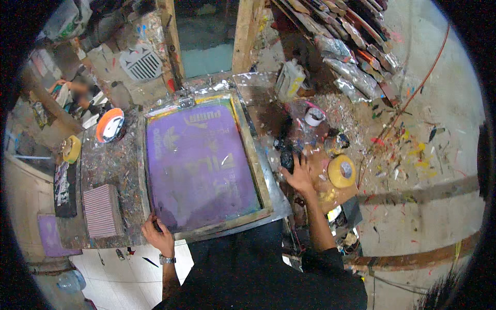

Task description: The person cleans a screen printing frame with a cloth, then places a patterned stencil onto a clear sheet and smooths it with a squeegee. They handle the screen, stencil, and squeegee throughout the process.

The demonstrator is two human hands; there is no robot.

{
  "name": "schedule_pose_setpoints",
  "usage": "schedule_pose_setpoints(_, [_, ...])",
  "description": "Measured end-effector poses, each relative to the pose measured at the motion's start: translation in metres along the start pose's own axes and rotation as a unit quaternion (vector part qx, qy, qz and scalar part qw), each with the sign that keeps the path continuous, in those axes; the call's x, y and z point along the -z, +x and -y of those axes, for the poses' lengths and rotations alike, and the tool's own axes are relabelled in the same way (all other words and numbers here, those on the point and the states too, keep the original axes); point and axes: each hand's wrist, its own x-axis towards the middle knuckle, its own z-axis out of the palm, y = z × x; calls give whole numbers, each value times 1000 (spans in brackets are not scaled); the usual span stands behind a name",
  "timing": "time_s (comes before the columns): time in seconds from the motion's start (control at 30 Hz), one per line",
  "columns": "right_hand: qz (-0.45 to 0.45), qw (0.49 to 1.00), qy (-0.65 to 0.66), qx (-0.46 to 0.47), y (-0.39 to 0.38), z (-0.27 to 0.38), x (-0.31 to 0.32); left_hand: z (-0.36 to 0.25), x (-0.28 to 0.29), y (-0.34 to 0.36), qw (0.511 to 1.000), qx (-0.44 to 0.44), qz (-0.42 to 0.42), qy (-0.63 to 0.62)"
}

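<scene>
A screen printing frame [263,186] with a purple mesh [206,155] lies on the workbench in front of me. Faint lettering and logo shapes show in the mesh. At the frame's near left corner, my left hand [158,236] has its fingers curled on the wooden edge; a wristwatch [167,259] is on that wrist. To the right of the frame, my right hand [301,177] is spread, its fingertips at a dark, crumpled-looking lump [287,157] whose kind I cannot make out. A roll of yellowish tape [341,171] lies just right of that hand.
An orange-rimmed bowl [110,125] with white contents and a striped pad [103,211] sit left of the frame. Beyond my right hand are a white tape roll [314,117] and a plastic jug [290,80]. Wooden strips [356,31] are stacked at the far right.
</scene>
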Motion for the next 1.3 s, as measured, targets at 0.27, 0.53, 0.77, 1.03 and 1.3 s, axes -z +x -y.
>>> schedule_pose_setpoints(0.27, [-133, 981, 140, 20, 90, 11, -8, 2, 13, -3, 999, 36, 4, 32])
schedule_pose_setpoints(0.53, [-103, 992, 65, 25, 226, -56, -23, 0, 4, 3, 999, 16, 18, 26])
schedule_pose_setpoints(0.77, [-15, 999, -49, -16, 50, 8, 35, -1, 6, -3, 998, 45, 2, 34])
schedule_pose_setpoints(1.03, [60, 854, 513, -65, 13, -13, 50, 0, 7, 0, 998, 19, 25, 57])
schedule_pose_setpoints(1.3, [263, 405, 873, -67, -23, 101, 55, -4, 0, 4, 999, 21, 0, 30])
